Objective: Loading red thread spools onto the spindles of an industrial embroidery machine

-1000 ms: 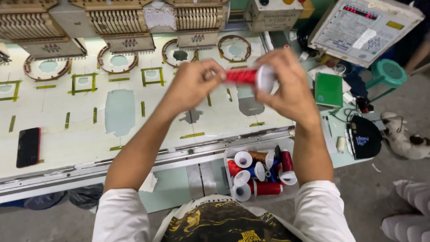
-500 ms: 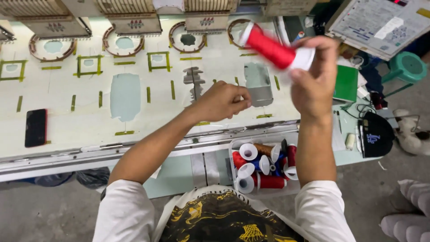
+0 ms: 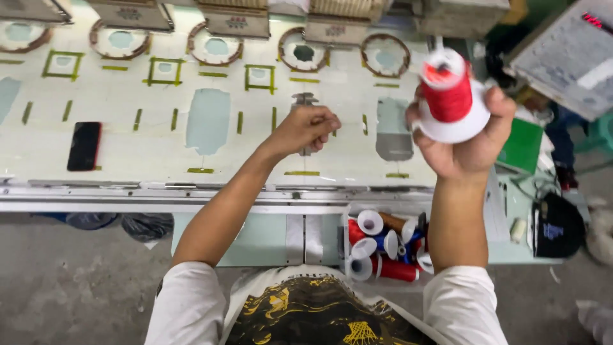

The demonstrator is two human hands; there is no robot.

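Low in the frame, a tray of thread cones (image 3: 383, 246) sits against the bench (image 3: 159, 153). Above it, the right hand (image 3: 463, 140) is raised, fingers wrapped around a red thread spool (image 3: 449, 96) at upper right. The left hand (image 3: 306, 128), centre frame, is loosely curled with fingertips pinched; what it grips cannot be told.

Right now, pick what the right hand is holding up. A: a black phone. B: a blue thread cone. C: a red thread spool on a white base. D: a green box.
C: the right hand grips a red thread spool by its white flared base, raised over the machine table.
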